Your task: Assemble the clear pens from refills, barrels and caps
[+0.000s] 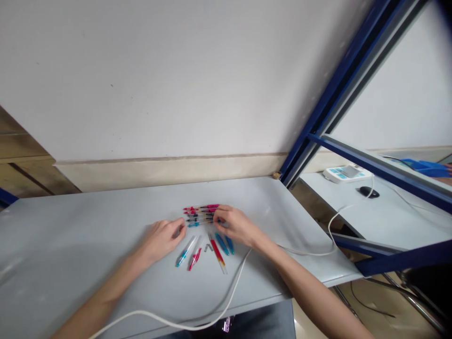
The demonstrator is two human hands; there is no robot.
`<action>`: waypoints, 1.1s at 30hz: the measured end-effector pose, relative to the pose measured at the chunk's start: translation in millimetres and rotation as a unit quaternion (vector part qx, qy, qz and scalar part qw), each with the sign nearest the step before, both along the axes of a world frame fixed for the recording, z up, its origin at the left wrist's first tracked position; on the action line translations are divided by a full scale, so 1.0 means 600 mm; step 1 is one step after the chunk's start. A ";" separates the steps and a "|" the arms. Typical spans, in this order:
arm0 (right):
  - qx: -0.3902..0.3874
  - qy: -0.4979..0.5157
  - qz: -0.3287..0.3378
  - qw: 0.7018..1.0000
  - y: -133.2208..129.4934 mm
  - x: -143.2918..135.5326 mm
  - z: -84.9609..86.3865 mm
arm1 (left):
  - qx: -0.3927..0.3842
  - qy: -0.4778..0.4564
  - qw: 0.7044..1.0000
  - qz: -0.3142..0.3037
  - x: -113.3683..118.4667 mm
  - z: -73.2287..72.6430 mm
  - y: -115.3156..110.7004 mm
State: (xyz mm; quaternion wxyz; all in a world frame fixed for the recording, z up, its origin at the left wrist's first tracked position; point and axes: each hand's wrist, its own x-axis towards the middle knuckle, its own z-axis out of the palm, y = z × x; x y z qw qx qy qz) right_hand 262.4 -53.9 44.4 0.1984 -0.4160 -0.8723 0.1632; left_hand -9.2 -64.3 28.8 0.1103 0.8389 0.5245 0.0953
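Observation:
Several assembled pens (199, 214) with pink, black and blue parts lie in a row on the grey table. My right hand (233, 223) has its fingers curled around the right end of the blue pen (194, 225), the nearest one in the row. At the left ends, my left hand (165, 235) rests on the table with thumb and fingers closed; what they hold, if anything, is hidden. Closer to me lie a clear barrel with blue clip (183, 254), one with red clip (195, 258), small springs (208, 247), red ink refills (218, 254) and blue grip parts (222, 243).
A white cable (233, 287) runs along the near edge of the table (88, 226) and off to the right. Beyond a blue metal frame (318, 117), a second table carries a white device (346, 173), a black mouse (368, 191) and a blue tray (423, 167).

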 end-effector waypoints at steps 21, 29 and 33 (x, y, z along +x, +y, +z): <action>0.020 -0.267 -0.068 0.961 -0.114 -0.042 -0.016 | 0.005 0.060 0.996 -0.065 0.020 -0.004 -0.018; 0.041 -0.306 -0.038 0.950 -0.114 -0.060 -0.015 | -0.012 0.046 0.996 -0.078 0.025 0.006 -0.030; 0.036 -0.342 0.008 0.939 -0.109 -0.073 -0.009 | -0.007 0.051 0.996 -0.075 0.025 0.004 -0.029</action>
